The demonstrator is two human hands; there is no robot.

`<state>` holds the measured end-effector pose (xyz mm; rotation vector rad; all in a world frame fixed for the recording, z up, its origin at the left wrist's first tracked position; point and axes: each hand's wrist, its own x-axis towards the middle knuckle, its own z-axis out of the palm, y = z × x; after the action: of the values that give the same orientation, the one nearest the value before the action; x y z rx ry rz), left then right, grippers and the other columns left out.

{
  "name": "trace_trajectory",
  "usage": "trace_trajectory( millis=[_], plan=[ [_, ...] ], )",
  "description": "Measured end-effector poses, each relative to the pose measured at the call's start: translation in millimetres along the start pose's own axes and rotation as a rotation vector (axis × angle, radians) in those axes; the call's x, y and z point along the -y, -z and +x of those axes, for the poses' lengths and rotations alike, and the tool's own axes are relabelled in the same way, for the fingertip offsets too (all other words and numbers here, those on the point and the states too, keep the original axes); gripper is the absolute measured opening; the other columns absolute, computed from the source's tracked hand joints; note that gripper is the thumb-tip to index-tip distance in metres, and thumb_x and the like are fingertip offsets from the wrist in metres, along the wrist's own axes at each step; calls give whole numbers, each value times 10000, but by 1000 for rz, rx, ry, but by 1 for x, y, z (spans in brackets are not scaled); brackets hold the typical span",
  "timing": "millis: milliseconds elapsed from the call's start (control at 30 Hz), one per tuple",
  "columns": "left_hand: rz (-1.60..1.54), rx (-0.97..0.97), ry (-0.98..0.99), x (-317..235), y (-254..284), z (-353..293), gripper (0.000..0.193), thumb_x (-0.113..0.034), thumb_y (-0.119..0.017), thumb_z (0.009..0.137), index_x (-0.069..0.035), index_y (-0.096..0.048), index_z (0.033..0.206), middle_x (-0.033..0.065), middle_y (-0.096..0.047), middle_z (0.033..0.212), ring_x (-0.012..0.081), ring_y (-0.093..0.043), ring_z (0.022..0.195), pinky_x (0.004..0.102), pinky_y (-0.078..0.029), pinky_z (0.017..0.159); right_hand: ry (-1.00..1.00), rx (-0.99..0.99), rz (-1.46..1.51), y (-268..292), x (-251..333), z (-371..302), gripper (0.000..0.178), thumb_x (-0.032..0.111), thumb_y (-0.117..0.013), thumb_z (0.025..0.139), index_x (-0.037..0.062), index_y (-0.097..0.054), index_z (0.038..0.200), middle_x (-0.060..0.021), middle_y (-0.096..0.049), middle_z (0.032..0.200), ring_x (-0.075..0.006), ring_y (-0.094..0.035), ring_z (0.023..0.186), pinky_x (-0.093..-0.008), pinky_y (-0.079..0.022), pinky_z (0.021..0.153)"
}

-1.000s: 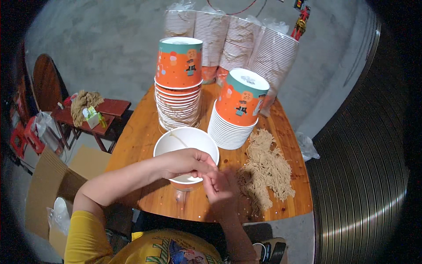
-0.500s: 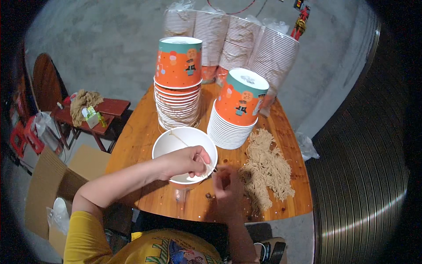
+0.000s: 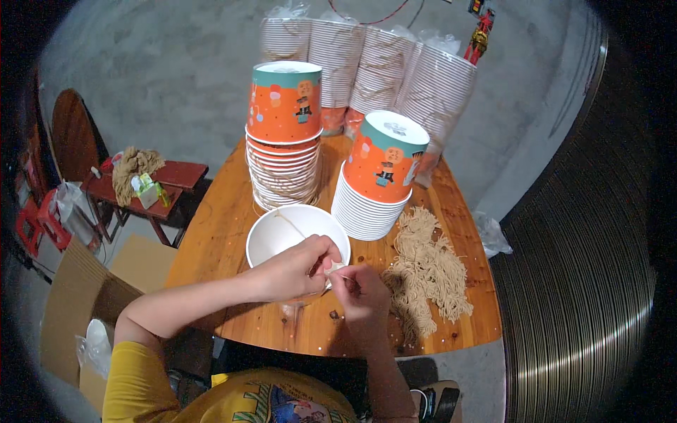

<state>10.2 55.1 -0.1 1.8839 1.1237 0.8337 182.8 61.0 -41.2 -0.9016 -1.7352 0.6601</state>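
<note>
1. The pale string (image 3: 290,223) could slip out of the pinch: it is thin, and only the fingertips seem to bear on it.
2. The white bowl (image 3: 262,243) could skid or tip if the string were pulled hard to one side, since neither hand appears to brace it.
3. A sharp pull to the right might send the right hand (image 3: 365,292) into the heap of tan cords (image 3: 430,271) (already a loose, tangled mass) and drag strands along.
4. A wide swing to the far side could knock the right stack of tubs (image 3: 371,211), which stands close by the bowl and looks top-heavy.
5. The left hand (image 3: 293,269) reaches over the bowl's near rim, fingers curled nearly closed on the string. The right hand's thumb and forefinger are pressed together on a thin strand; how tightly, I cannot tell.
6. The string is slender and cream-coloured, running fairly straight from the bowl's far side toward the left hand. Its ends are hidden.
7. The bowl sits upright near the middle of the wooden table's near half, with a smooth white inside and round rim.
</note>
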Motion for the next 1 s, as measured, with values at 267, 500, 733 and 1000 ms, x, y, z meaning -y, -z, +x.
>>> trace_trajectory(
  millis=[267, 500, 733, 1000],
  plan=[
    [184, 13, 39, -6, 4, -3, 180, -77, -592, 781, -23, -542, 945, 124, -445, 928, 212, -515, 801, 314, -449, 720, 9, 6, -43, 0, 8, 0, 109, 36, -692, 773, 30, -590, 812, -19, -511, 674, -78, -468, 580, -230, -394, 530],
    [351, -159, -101, -11, -8, -7, 122, -81, -579, 793, -15, -525, 880, 154, -444, 909, 331, -543, 826, 383, -468, 729, 10, 12, -60, 1, 11, 0, 109, 42, -691, 770, 39, -586, 797, -32, -511, 677, -107, -476, 556, -255, -392, 509],
    [225, -194, 44, -19, -10, -7, 93, -67, -580, 809, -13, -516, 849, 127, -567, 734, 303, -603, 722, 375, -478, 644, -27, 11, -82, 4, 19, -3, 97, 47, -689, 773, 43, -593, 784, -27, -500, 646, -106, -463, 535, -258, -386, 497],
    [0, -170, 7, -4, -13, -3, 88, -19, -571, 811, -29, -501, 864, 63, -537, 717, 144, -525, 673, 291, -448, 631, 23, -33, -91, 3, 15, -10, 74, 23, -651, 788, 35, -583, 816, -18, -491, 658, -93, -457, 545, -247, -373, 493]
  ],
)
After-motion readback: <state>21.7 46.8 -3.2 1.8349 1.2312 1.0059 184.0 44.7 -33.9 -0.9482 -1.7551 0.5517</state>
